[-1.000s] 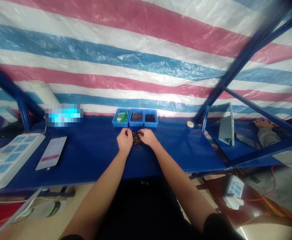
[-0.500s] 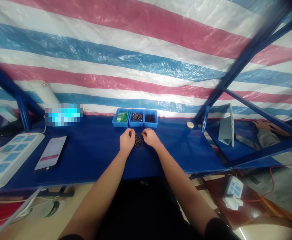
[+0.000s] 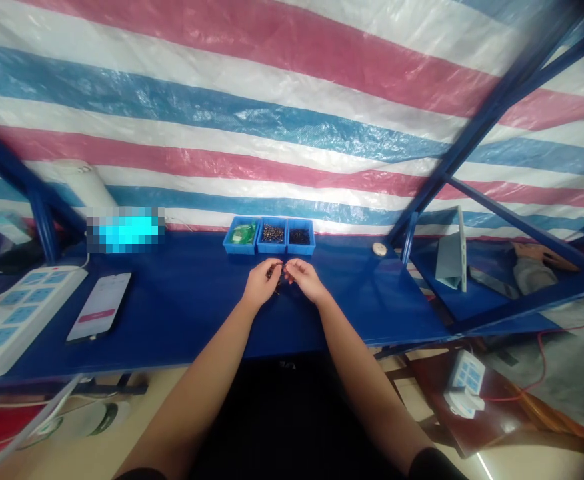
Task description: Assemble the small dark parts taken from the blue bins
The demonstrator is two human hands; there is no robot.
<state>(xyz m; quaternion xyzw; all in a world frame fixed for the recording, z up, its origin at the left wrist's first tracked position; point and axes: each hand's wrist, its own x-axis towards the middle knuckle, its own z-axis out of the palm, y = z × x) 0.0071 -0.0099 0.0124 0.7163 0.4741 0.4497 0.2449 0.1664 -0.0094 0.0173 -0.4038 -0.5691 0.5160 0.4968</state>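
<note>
Both hands are close together over the blue table [image 3: 182,313], just in front of three little blue bins [image 3: 272,250]; the left hand [image 3: 259,287] has its fingers curled in, with the tips pinched on some small dark bits [image 3: 277,273]; the right hand [image 3: 304,280] is curled the same way and pinches the same bunch from the other side; the bits sit right between the two hands, near the middle of the table; they are too small to tell what they are. The left bin [image 3: 242,235] has something green in it; the middle bin [image 3: 273,234] and the right bin [image 3: 300,236] hold dark stuff. A phone [image 3: 99,307] lies flat well off to the left, near a white power strip [image 3: 19,313]; a small round white thing [image 3: 379,249] sits to the right of the bins; another person's hand [image 3: 535,252] lies far on the right; a striped sheet [image 3: 272,100] hangs behind.
</note>
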